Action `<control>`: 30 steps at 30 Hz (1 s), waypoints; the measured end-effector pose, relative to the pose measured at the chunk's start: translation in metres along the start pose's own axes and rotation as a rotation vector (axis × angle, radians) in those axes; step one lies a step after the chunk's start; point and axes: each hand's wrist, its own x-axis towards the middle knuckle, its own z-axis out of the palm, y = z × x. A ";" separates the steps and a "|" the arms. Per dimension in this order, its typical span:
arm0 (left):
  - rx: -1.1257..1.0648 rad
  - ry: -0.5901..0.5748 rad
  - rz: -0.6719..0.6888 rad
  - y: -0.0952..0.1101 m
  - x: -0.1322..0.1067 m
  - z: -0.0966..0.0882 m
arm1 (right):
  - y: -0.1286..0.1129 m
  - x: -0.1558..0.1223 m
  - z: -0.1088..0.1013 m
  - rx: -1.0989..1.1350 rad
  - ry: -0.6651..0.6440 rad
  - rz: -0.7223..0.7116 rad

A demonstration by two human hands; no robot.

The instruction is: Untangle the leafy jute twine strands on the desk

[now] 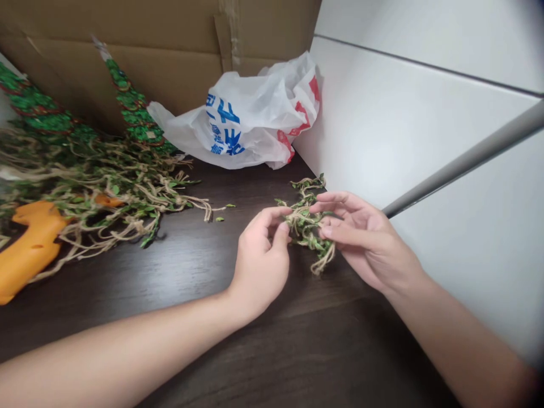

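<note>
Pinching a tangled, green-leaved beige twine garland point(309, 237) between nearly closed thumb and forefinger, the left hand point(262, 258) faces the half-open right hand point(365, 241), whose hold is unclear, over a dark-brown wood-grain tabletop point(187, 334) near a white plastic bag point(259, 122)

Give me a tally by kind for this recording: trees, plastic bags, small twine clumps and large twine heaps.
Green cone-shaped trees with red trim: 2
White plastic bag with blue and red print: 1
Small clump of tan twine with green leaves: 1
Large heap of leafy tan twine: 1
Total: 5
</note>
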 end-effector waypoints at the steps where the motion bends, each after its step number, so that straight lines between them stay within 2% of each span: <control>1: 0.001 0.010 -0.014 0.000 0.000 0.000 | 0.000 0.001 -0.001 -0.015 0.021 -0.032; 6: 0.044 -0.015 -0.056 0.003 -0.002 -0.003 | 0.006 0.007 -0.003 -0.176 0.117 -0.193; 10: 0.071 -0.100 -0.087 0.004 -0.005 -0.005 | 0.009 0.007 -0.001 -0.325 0.142 -0.308; 12: 0.102 -0.111 -0.032 0.005 -0.006 -0.005 | 0.008 0.006 0.001 -0.379 0.097 -0.310; 16: 0.293 0.053 0.204 0.005 -0.005 -0.003 | 0.006 0.001 0.003 -0.447 0.030 -0.300; 18: 0.305 0.032 0.247 0.005 -0.005 -0.003 | 0.006 -0.001 0.002 -0.468 0.019 -0.313; 20: 0.239 -0.063 0.229 0.005 -0.006 -0.002 | 0.006 -0.002 0.002 -0.481 -0.003 -0.323; 22: 0.180 -0.111 0.201 0.004 -0.007 -0.002 | 0.007 -0.002 0.001 -0.474 -0.037 -0.310; 26: 0.167 -0.103 0.184 0.003 -0.008 -0.003 | 0.009 -0.001 0.000 -0.465 -0.100 -0.286; 30: 0.159 -0.055 0.154 0.002 -0.006 -0.003 | 0.011 0.001 -0.001 -0.668 -0.055 -0.423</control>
